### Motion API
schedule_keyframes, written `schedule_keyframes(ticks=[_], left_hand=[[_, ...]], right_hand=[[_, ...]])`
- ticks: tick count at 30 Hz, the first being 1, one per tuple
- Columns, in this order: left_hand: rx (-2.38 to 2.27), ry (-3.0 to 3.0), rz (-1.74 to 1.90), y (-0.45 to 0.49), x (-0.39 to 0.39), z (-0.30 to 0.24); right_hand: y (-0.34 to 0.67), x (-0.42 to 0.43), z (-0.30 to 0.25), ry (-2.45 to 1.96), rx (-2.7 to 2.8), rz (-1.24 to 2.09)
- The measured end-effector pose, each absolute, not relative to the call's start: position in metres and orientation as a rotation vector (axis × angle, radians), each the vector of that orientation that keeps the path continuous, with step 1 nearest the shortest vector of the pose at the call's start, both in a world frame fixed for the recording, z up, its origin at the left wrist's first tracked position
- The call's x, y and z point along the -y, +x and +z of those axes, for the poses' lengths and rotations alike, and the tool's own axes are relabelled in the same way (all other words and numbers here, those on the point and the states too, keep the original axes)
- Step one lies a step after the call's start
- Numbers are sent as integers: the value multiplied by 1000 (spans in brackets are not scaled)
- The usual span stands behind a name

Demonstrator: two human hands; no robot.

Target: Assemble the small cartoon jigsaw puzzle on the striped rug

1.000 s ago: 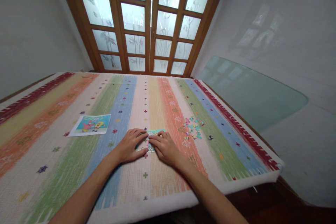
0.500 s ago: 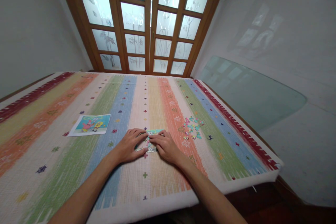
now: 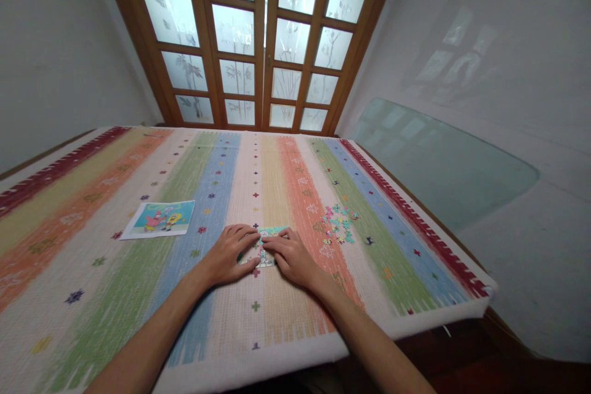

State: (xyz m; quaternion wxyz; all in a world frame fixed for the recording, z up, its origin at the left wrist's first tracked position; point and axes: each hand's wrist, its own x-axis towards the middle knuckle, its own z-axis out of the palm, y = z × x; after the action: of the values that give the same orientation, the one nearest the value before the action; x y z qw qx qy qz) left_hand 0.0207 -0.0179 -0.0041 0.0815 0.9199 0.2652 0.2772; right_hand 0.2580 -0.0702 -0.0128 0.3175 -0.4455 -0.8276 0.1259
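You are resting both hands on the striped cloth [image 3: 92, 271], close to the near edge of the table. Your left hand [image 3: 228, 257] is lying flat and open, palm down. Its fingers are pointing to the right and touching the left side of the little puzzle [image 3: 265, 240]. This hand is pressing down, not gripping.

Your right hand [image 3: 292, 258] is lying just beside it, on the right side of the puzzle. Its fingers are bending a little and its tips are pushing down on the puzzle's top. I cannot tell if a small piece is sitting under those fingertips. The two hands are almost meeting in the middle, and they are covering much of the puzzle.

The puzzle is lying flat on the pale stripe in the middle of the cloth, between your hands. Only a small green and white part of it is showing.

A bunch of loose puzzle pieces [image 3: 339, 225] is lying near your right hand, on the orange and green stripes. A picture card [image 3: 161, 217] with cartoon figures is lying well apart to the left of your left hand.

A wooden door [image 3: 261, 43] with frosted glass panes is standing behind the table. A big glass sheet [image 3: 438, 160] is leaning on the wall at the right.
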Motion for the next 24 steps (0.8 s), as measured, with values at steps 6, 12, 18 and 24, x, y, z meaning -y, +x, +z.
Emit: schedule_keyframes(ticks=[6,12,18,24], left_hand=[[-792,2737,860,22,18,-5],[-788,2715,822,21,20,-1],[-815,2668,800,22,20,0],[-856,2602,846,22,20,-3]], right_hand=[[257,70,-12,-1185,2163,340],[257,71,-11,-1205,2180,344],[257,70,-10,-1198,2186,355],[257,71,-9,-1204,2175,359]])
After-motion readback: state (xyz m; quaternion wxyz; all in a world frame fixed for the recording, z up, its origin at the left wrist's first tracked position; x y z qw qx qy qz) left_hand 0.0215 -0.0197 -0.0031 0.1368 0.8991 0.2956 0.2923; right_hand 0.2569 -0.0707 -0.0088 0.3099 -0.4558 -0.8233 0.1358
